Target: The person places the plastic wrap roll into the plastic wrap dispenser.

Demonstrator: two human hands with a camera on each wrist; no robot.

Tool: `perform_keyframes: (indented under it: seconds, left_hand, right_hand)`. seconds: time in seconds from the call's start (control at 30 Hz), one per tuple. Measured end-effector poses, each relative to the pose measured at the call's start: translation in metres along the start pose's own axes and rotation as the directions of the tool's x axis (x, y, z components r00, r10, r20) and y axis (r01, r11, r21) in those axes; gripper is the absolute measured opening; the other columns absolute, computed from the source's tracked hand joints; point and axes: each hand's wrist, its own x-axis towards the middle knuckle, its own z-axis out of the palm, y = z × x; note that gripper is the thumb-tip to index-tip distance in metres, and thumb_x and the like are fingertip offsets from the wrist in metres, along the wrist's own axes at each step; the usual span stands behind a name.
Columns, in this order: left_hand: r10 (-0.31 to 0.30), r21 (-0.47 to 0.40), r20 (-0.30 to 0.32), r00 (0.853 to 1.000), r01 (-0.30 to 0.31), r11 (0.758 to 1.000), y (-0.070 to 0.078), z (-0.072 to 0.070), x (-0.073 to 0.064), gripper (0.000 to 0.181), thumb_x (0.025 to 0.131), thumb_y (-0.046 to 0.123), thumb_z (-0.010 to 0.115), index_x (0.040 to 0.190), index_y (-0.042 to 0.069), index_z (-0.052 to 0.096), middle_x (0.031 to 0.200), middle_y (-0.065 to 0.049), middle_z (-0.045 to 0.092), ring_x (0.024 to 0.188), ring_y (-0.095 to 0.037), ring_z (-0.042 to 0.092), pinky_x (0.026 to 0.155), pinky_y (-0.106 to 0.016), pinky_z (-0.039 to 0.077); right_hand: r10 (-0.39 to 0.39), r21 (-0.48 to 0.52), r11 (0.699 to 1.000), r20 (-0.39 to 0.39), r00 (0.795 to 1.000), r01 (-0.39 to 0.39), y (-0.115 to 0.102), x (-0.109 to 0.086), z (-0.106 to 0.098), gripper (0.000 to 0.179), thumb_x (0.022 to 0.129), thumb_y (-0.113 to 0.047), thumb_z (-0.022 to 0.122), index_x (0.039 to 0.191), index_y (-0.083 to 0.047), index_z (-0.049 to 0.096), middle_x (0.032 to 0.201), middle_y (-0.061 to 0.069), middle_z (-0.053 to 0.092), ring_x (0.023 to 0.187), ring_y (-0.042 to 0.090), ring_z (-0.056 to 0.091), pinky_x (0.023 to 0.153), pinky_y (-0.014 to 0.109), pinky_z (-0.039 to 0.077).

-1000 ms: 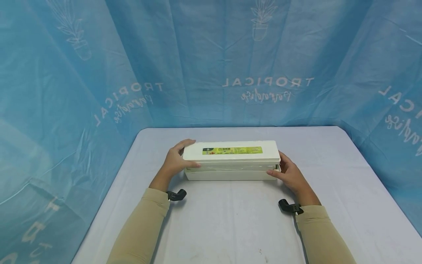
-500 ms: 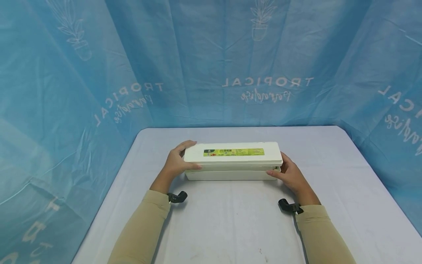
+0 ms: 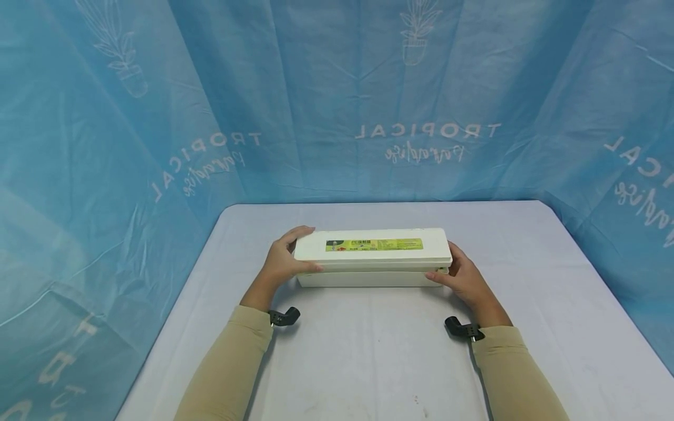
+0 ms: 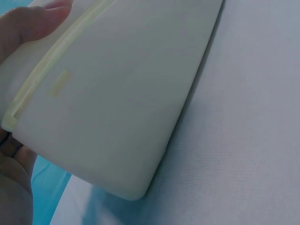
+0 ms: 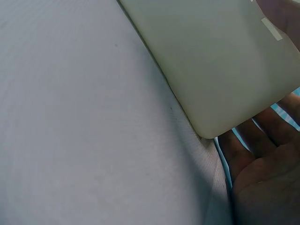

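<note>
A long white cling film dispenser stands on the table. Its lid [image 3: 374, 257] bears a yellow-green label [image 3: 389, 244] and sits over the base [image 3: 368, 279], with a small gap showing at the right end. My left hand [image 3: 279, 260] grips the lid's left end, thumb along the front edge and fingers round the back. At the other end, my right hand [image 3: 463, 282] holds the base, thumb on its front wall. In the left wrist view the left thumb [image 4: 37, 23] lies on the lid above the seam. Several right-hand fingers [image 5: 276, 124] curve behind the base's end in the right wrist view.
A white cloth covers the table [image 3: 368, 351]. Blue printed curtains [image 3: 337, 99] hang behind it and along both sides. Black wrist cameras [image 3: 284, 316] are strapped at both sleeve cuffs, and a cable runs down beside the right sleeve [image 3: 516, 368].
The lid has come down and shifted slightly right with my left hand, narrowing the gap above the base. My right hand and the base have stayed almost in place.
</note>
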Motion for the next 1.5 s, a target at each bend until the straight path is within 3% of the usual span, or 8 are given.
perform_keyframes:
  seconds: [0.1,0.3,0.47,0.63,0.93,1.2,1.5]
  left_hand:
    - [-0.005,-0.003,-0.003,1.0,0.005,1.0,0.0,0.0,-0.002,0.097,0.059,0.021,0.107,0.147,0.021,0.064,0.156,0.002,0.049,0.144,-0.022,0.044,0.114,-0.043,0.043]
    - [-0.002,-0.01,0.002,1.0,0.002,1.0,-0.002,0.0,-0.002,0.098,0.059,0.023,0.108,0.147,0.021,0.063,0.156,0.003,0.048,0.144,-0.022,0.044,0.113,-0.043,0.044]
    - [0.017,0.015,0.0,1.0,-0.017,1.0,-0.003,0.0,-0.002,0.1,0.057,0.031,0.108,0.147,0.022,0.064,0.156,0.003,0.049,0.145,-0.024,0.044,0.113,-0.045,0.044]
    - [0.023,0.015,-0.001,1.0,-0.023,1.0,-0.002,0.001,-0.003,0.1,0.057,0.031,0.108,0.146,0.022,0.064,0.156,0.003,0.048,0.146,-0.023,0.042,0.114,-0.044,0.043]
    - [0.037,0.01,0.005,0.999,-0.037,0.999,0.002,0.002,-0.005,0.1,0.056,0.026,0.108,0.146,0.02,0.064,0.155,0.003,0.05,0.146,-0.022,0.042,0.116,-0.044,0.04]
    - [0.065,0.044,-0.004,0.998,-0.065,0.997,0.003,0.002,-0.005,0.1,0.056,0.032,0.108,0.146,0.022,0.065,0.154,0.004,0.051,0.146,-0.019,0.04,0.119,-0.042,0.035]
    - [0.059,0.066,0.007,0.998,-0.059,0.996,0.002,0.002,-0.01,0.101,0.06,0.027,0.107,0.149,0.02,0.061,0.157,0.002,0.048,0.149,-0.022,0.037,0.121,-0.044,0.033]
  right_hand:
    - [0.01,0.013,1.0,-0.01,1.0,-0.01,-0.002,0.001,0.001,0.106,0.086,0.002,0.086,0.169,-0.016,0.023,0.163,0.012,0.039,0.138,0.026,0.05,0.102,0.024,0.05]
    - [0.007,0.026,1.0,-0.114,0.993,-0.005,-0.011,0.003,0.002,0.118,0.085,0.004,0.085,0.171,-0.016,0.006,0.171,0.015,0.02,0.153,0.04,0.026,0.11,0.016,0.038]
    - [-0.046,0.021,0.999,-0.146,0.988,0.05,-0.013,0.004,0.002,0.116,0.085,0.007,0.084,0.17,-0.013,0.009,0.171,0.017,0.02,0.154,0.043,0.021,0.116,0.019,0.032]
    - [-0.087,0.006,0.996,-0.144,0.986,0.088,-0.015,0.005,0.002,0.115,0.081,0.009,0.087,0.17,-0.014,0.018,0.171,0.015,0.022,0.154,0.036,0.024,0.117,0.019,0.031]
    - [-0.077,0.027,0.996,-0.113,0.991,0.081,-0.015,0.007,0.006,0.108,0.08,0.015,0.085,0.168,-0.009,0.026,0.16,0.022,0.038,0.135,0.018,0.047,0.101,0.019,0.047]
    - [-0.024,0.007,1.0,-0.14,0.99,0.025,-0.021,0.006,0.01,0.104,0.081,0.003,0.091,0.166,-0.012,0.033,0.158,0.012,0.045,0.138,0.019,0.047,0.104,0.017,0.044]
    - [-0.021,-0.048,0.999,-0.114,0.993,0.016,-0.021,0.005,0.01,0.105,0.083,-0.002,0.091,0.167,-0.014,0.03,0.159,0.012,0.043,0.14,0.023,0.045,0.103,0.015,0.043]
